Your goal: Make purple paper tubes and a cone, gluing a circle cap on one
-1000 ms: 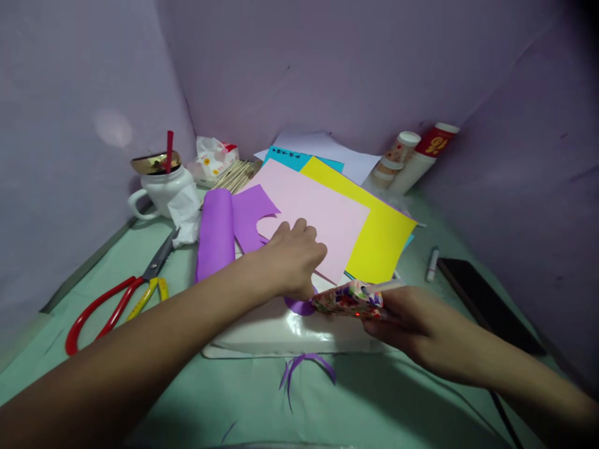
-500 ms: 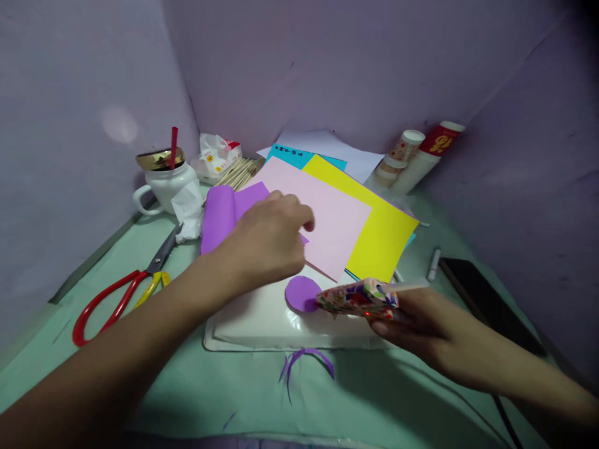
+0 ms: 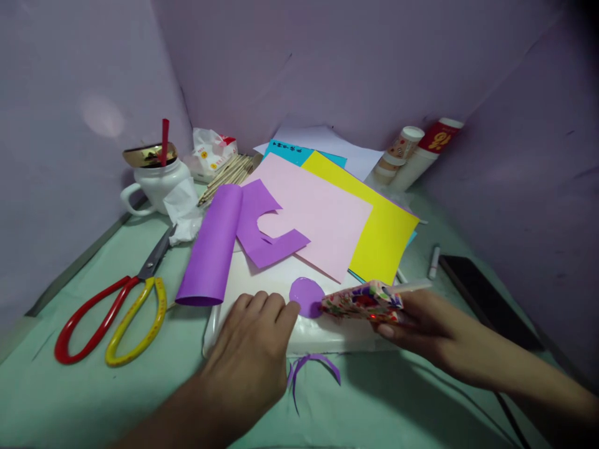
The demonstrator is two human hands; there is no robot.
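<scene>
Matt purple paper circle (image 3: 306,297), glossy white board (image 3: 262,284)

Bare table (image 3: 154,399) lies open along the near edge, from the left hand (image 3: 253,349) across to the scissors (image 3: 112,318). Farther in, a purple roll (image 3: 210,255), mug (image 3: 154,178) and paper stack (image 3: 327,212) fill the middle. On the right, the right hand (image 3: 416,324) with its glue gun (image 3: 362,300), a pen (image 3: 433,262) and a phone (image 3: 486,302) crowd the way. Cups (image 3: 412,156) block the far corner, and walls (image 3: 70,93) close three sides.
</scene>
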